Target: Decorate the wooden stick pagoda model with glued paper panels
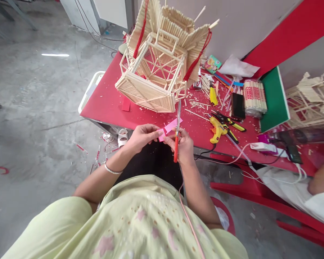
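At the table's front edge, my left hand [145, 136] is closed, pinching a pink paper piece [161, 135] between thumb and fingers. A longer pink strip [173, 124] slants up to the right just beyond it; whether the two are joined I cannot tell. My right hand [185, 145] is closed around orange-handled scissors [176, 145], seen edge-on with their metal blades pointing away from me. Its fingertips also touch the pink paper. Right behind both hands stands a lantern-like frame of wooden sticks [148, 91] with red tassels [197, 57].
On the red table [102, 97] lie a yellow glue gun [218, 130], pliers [229, 122], a yellow cutter [213, 94], loose sticks [203, 84] and a bundled stick pack [255, 96]. Cables cross the right front edge. Another person's arm [322, 176] is at far right, near a second stick model [310, 97].
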`<action>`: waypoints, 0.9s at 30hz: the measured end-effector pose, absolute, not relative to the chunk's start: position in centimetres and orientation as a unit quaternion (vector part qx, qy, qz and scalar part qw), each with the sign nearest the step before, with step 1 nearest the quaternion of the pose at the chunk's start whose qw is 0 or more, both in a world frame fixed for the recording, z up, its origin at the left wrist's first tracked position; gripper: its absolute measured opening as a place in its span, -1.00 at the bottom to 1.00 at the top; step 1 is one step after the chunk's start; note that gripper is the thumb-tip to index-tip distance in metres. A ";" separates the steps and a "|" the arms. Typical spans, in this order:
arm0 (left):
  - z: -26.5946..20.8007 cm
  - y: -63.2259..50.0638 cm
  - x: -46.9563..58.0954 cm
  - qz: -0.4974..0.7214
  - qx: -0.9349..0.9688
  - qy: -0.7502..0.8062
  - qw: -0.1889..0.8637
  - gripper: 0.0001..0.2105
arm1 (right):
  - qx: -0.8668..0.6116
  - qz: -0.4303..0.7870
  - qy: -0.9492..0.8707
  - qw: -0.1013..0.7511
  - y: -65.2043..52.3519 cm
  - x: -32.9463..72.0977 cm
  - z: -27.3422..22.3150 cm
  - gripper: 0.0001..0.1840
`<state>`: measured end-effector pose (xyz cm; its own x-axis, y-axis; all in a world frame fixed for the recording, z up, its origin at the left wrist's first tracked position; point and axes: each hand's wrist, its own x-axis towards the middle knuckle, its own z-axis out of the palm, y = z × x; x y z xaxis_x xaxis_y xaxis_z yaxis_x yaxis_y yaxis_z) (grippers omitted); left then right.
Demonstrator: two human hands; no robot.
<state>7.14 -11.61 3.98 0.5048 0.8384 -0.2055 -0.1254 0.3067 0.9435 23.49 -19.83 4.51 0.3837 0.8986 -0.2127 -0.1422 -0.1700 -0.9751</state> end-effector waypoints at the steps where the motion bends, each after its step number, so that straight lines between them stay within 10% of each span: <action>1: 4.4 -11.1 6.8 0.302 0.520 0.355 0.716 -0.69 | -0.606 0.470 -0.324 0.554 -19.9 23.9 4.7 -0.35; 8: 7.2 -9.5 6.2 0.175 0.629 0.299 0.696 -0.79 | -0.600 0.466 -0.393 0.518 -20.4 25.1 6.5 -0.40; 27: 5.8 -13.9 9.6 0.476 0.231 0.370 0.764 -0.69 | -0.613 0.413 -0.461 0.491 -25.1 21.3 1.5 -0.34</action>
